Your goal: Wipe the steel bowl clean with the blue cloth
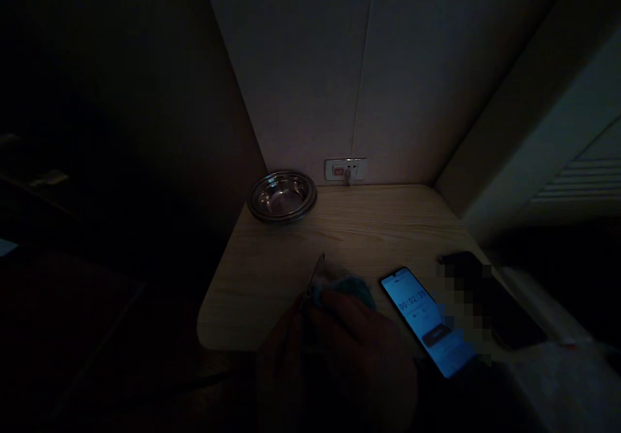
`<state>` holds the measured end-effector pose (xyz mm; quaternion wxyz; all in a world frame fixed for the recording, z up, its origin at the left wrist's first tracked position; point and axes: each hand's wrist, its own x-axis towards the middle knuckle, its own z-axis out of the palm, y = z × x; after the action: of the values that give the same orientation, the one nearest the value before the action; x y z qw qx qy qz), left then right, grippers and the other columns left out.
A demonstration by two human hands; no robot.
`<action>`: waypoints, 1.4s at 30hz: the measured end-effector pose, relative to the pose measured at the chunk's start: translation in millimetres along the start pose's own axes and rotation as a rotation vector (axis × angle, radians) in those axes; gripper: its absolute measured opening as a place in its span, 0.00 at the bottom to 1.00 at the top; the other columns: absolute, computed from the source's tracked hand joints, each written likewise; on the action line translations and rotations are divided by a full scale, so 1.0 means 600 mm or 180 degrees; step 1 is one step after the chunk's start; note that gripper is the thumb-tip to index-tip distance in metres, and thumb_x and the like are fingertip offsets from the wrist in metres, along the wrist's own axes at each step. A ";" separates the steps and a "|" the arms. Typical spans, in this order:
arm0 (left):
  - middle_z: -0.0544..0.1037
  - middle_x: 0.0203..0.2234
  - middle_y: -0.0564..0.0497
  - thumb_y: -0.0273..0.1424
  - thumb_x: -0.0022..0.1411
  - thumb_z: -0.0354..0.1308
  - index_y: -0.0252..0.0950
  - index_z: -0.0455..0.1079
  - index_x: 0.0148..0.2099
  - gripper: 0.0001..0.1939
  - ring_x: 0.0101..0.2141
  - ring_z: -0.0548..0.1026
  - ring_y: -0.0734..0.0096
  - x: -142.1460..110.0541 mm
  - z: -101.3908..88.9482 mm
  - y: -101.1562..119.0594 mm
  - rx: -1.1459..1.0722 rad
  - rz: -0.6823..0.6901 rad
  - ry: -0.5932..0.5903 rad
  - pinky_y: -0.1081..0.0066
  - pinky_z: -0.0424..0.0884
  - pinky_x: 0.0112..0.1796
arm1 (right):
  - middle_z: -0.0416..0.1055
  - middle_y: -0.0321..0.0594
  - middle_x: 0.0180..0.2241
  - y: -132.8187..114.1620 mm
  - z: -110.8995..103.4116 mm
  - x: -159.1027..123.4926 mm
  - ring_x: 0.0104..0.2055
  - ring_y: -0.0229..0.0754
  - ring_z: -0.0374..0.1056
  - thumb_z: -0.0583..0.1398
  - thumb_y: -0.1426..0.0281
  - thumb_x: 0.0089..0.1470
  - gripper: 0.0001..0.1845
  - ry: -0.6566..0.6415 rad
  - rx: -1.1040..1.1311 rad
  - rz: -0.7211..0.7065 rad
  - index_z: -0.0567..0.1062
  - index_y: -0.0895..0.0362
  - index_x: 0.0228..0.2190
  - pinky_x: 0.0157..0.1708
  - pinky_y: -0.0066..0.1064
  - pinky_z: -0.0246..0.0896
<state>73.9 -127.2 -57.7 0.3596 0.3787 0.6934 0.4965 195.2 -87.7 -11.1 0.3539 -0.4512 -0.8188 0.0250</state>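
In the dim light, my left hand (281, 349) is closed near the front edge of the small table, around the lower end of a thin metal crochet hook (317, 269). Its tip points up and away from me. Close beside it, my right hand (361, 342) has its fingers bent around a small blue-green piece of yarn work (356, 287), part of which shows above the knuckles. The hook's shaft passes along the yarn's left edge; whether a loop sits on it is too dark to tell.
A wood-grain table (378, 219) stands against the wall. Stacked metal bowls (282, 197) rest at its back left, below a wall socket (345, 169). To the right lie a lit phone (422, 320) showing a timer and a dark flat object (504, 303), partly pixelated. Pale fabric (563, 381) is at lower right.
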 end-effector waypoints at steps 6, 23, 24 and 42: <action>0.77 0.42 0.47 0.41 0.55 0.53 0.38 0.74 0.42 0.17 0.45 0.73 0.58 0.002 0.003 -0.008 -0.0074 -0.0123 0.0159 0.60 0.70 0.46 | 0.73 0.44 0.38 0.004 0.005 0.007 0.35 0.42 0.69 0.55 0.75 0.54 0.10 0.0013 0.0017 0.0161 0.74 0.58 0.37 0.32 0.30 0.67; 0.77 0.43 0.47 0.40 0.56 0.54 0.38 0.74 0.42 0.16 0.47 0.72 0.61 0.015 -0.003 0.000 -0.0301 -0.0021 -0.0003 0.63 0.68 0.48 | 0.73 0.43 0.39 0.012 0.003 0.013 0.35 0.43 0.67 0.57 0.75 0.52 0.12 -0.0181 -0.0220 -0.0155 0.74 0.57 0.39 0.28 0.30 0.63; 0.77 0.43 0.47 0.40 0.55 0.54 0.38 0.74 0.42 0.16 0.47 0.72 0.60 0.015 -0.002 0.000 -0.0280 -0.0039 0.0026 0.63 0.68 0.48 | 0.73 0.43 0.39 0.013 0.003 0.014 0.35 0.42 0.67 0.57 0.75 0.52 0.12 -0.0190 -0.0209 -0.0148 0.73 0.58 0.39 0.28 0.30 0.63; 0.76 0.44 0.48 0.42 0.57 0.51 0.39 0.73 0.44 0.18 0.47 0.72 0.61 0.018 0.002 0.013 -0.0229 -0.0095 -0.0015 0.65 0.69 0.47 | 0.72 0.41 0.40 0.004 0.015 0.015 0.36 0.42 0.67 0.57 0.74 0.51 0.12 -0.0116 -0.0194 0.0032 0.73 0.55 0.40 0.30 0.30 0.63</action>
<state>71.1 -115.4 -52.0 0.3819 0.3563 0.6798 0.5149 188.4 -76.6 -13.8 0.3250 -0.4653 -0.8233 0.0101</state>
